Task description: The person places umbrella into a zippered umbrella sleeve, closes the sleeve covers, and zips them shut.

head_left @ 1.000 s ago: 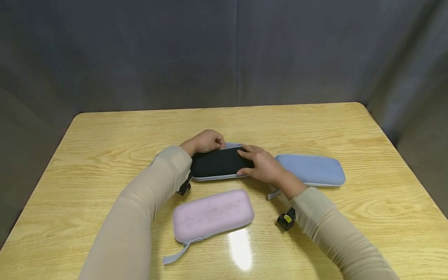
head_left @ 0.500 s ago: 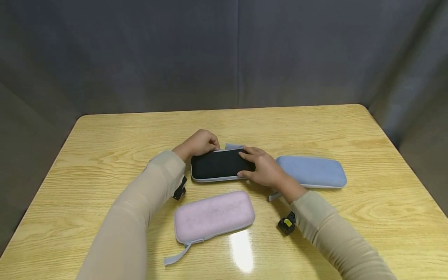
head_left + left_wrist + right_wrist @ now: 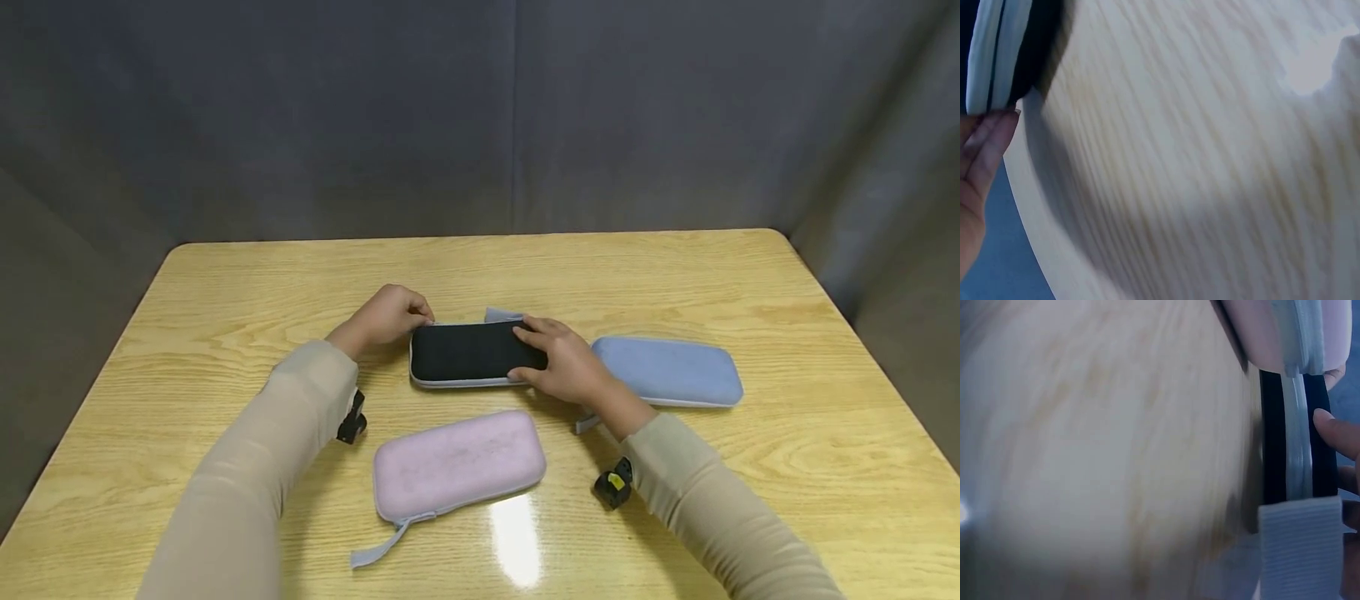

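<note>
A black zippered hard case [image 3: 465, 354] lies in the middle of the table, with a grey strap [image 3: 502, 315] sticking out behind it. At its far left corner my left hand [image 3: 390, 315] pinches the zipper pull, which the fingers hide. In the left wrist view those fingertips meet the end of the pale zipper band [image 3: 985, 62]. My right hand [image 3: 558, 357] grips the case's right end, fingers spread over the top and thumb at the near edge. In the right wrist view the thumb [image 3: 1335, 430] presses the case's side beside the zipper.
A pink case [image 3: 461, 467] lies nearer the front, its strap [image 3: 378, 554] trailing left. To the right, close by my right hand, is a blue case [image 3: 667, 371]; its strap [image 3: 1300, 550] shows large in the right wrist view. Dark curtains [image 3: 510, 117] hang behind the table [image 3: 810, 467].
My left hand has slid left along the black case's far edge, from near its middle to the far left corner. The right hand has kept its place on the case.
</note>
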`<state>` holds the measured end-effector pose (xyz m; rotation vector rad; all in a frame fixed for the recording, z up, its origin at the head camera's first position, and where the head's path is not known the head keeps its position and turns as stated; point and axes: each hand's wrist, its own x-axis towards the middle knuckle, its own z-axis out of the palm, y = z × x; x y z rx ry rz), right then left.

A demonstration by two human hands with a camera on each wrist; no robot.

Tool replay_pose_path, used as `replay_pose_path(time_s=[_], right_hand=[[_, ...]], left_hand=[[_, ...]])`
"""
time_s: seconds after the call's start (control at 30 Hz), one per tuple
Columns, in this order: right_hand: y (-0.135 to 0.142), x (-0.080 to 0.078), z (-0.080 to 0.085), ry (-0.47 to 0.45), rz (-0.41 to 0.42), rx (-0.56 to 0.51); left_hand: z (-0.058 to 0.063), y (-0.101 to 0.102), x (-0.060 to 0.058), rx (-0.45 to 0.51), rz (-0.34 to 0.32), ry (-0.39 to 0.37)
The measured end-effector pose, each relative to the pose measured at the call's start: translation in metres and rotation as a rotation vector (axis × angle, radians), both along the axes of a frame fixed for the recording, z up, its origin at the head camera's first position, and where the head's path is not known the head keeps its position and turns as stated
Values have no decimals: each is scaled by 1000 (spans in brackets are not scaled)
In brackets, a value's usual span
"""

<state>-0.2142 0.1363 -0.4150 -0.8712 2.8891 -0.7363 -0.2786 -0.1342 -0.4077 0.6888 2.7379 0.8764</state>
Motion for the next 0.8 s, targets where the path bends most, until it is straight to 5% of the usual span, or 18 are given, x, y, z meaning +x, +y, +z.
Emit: replay_pose_path(time_s=[0.43, 0.8], right_hand=[[2, -5, -1, 5, -53, -4], [-5, -22, 12, -112, 116, 96]], left_hand=[[-8, -17, 11, 185, 136, -151], [-10, -3, 3, 133, 129, -68]])
